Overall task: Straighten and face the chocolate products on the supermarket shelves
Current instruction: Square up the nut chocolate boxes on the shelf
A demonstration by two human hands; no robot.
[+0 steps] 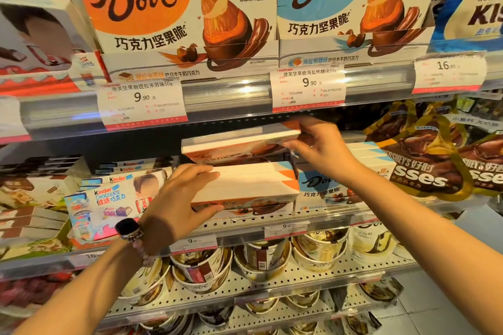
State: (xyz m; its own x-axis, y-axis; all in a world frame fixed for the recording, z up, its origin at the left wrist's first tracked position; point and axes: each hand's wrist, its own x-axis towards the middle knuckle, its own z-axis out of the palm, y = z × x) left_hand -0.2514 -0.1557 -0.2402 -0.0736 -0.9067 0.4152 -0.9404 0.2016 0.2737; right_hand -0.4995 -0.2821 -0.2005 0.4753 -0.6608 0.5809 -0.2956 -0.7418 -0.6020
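A person's left hand (181, 193) grips the near end of an orange Dove box (245, 185) on the middle shelf (245, 228), fingers laid over its white top and thumb hooked under its front edge. Just above and beyond that hand, the right hand (321, 144) pinches the right end of a second orange Dove box (236, 141) — held level in the air under the upper shelf's price rail (231, 98), over the stack. Right of the left hand, below the right wrist, stand blue Dove boxes (324, 185); further right hang brown Hershey's Kisses bags (427, 160). Left of the left hand lie Kinder Chocolate packs (109, 198) — one tilted. A dark watch (127, 228) and bead bracelet circle the left wrist. Below both forearms sit Dove tubs (266, 258).
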